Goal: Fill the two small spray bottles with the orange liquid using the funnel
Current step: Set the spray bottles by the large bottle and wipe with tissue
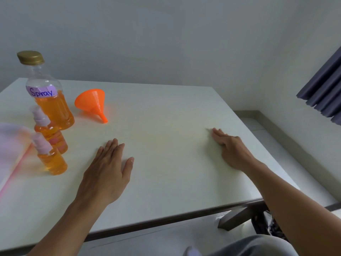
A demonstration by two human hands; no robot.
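Observation:
Two small spray bottles stand at the left of the white table (166,117), both holding orange liquid and wearing pale spray caps: the nearer one (51,157) and the farther one (50,133). Behind them stands a large clear bottle (48,93) with a gold cap, a purple "Spray" label and orange liquid in its lower part. An orange funnel (93,104) lies on its side to the right of it. My left hand (108,169) rests flat on the table, right of the small bottles. Far right, my right hand (230,146) lies flat too. Both hold nothing.
A pale pink and white cloth (11,150) lies blurred at the table's left edge. A dark curtain (324,89) hangs at the right by the wall. The table's near edge and a metal leg (234,218) show below, with a knee in grey trousers.

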